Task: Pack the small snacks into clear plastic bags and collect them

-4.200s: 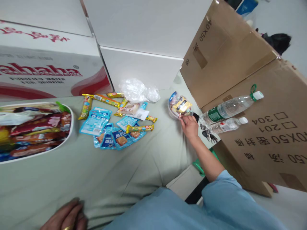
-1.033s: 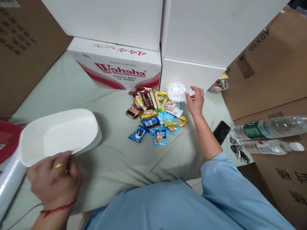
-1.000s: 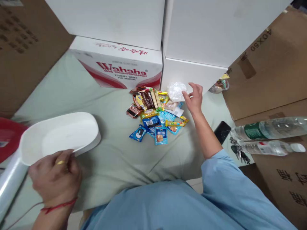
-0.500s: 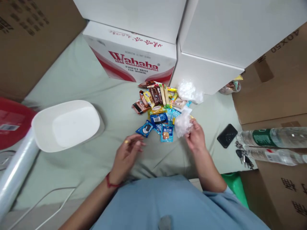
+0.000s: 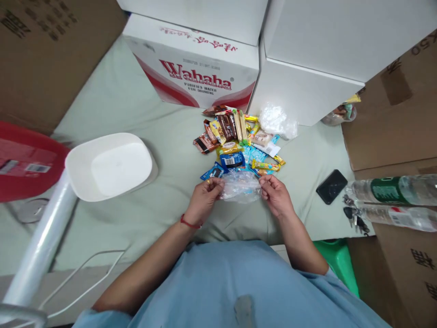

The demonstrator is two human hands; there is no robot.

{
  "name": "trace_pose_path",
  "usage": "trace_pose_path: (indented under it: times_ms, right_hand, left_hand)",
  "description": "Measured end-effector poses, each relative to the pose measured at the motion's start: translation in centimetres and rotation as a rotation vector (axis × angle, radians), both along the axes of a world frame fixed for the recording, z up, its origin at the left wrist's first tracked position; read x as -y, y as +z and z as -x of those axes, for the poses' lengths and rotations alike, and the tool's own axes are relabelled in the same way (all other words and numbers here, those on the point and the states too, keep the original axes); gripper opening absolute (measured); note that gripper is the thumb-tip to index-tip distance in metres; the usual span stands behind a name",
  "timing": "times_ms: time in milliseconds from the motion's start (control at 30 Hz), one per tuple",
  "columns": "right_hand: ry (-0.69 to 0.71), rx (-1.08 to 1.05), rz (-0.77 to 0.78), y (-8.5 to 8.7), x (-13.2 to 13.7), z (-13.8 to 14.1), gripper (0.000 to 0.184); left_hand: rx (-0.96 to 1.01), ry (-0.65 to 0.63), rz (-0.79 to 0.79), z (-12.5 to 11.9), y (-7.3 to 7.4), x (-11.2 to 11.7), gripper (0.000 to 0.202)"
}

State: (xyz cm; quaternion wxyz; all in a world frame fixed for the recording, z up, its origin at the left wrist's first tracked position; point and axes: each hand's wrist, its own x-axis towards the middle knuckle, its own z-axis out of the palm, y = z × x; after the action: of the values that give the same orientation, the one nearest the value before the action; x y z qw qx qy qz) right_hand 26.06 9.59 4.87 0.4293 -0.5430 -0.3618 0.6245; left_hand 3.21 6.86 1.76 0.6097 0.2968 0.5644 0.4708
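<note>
A clear plastic bag (image 5: pixel 241 187) is stretched between my two hands, just in front of a heap of wrapped snacks (image 5: pixel 235 136). My left hand (image 5: pixel 208 196) pinches its left edge, and my right hand (image 5: pixel 276 193) pinches the right one. Behind the bag lie blue snack packets (image 5: pixel 232 159), partly covered by it, and a yellow snack packet (image 5: pixel 264 165). Brown and cream-coloured bars are piled farther back. Another crumpled clear plastic bag (image 5: pixel 278 120) rests at the heap's back right.
To the left stands a white plastic bin (image 5: pixel 109 166), beside a roll of clear film (image 5: pixel 43 241). A Wahaba-style lettered carton (image 5: pixel 194 73) and white boxes (image 5: pixel 307 86) close off the back. At right are a phone (image 5: pixel 331 187), keys (image 5: pixel 355 218) and plastic bottles (image 5: pixel 396 190).
My left hand has moved right and taken hold of the bag's left edge. The bag, bunched in my right hand before, is now spread out between both hands.
</note>
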Motion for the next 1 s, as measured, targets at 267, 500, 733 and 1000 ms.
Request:
trace_pose_path:
  times_ms: [267, 500, 733, 1000]
  right_hand:
    - [-0.015, 0.42, -0.275, -0.5, 1.3, 1.9, 0.051]
    - [0.146, 0.33, -0.197, -2.5, 0.5, 4.4, 0.046]
    - [0.172, 0.268, -0.217, -1.4, 0.9, 3.2, 0.018]
    - [0.074, 0.5, -0.221, -2.0, 1.9, 2.2, 0.05]
  left_hand:
    - [-0.155, 0.074, -0.152, 0.3, 0.7, 0.7, 0.043]
    - [-0.117, -0.124, -0.099, 0.0, 0.7, 1.3, 0.048]
    - [-0.088, 0.029, -0.008, 1.1, -0.1, 1.0, 0.05]
    - [-0.289, -0.07, -0.009, 0.6, 0.4, 1.0, 0.043]
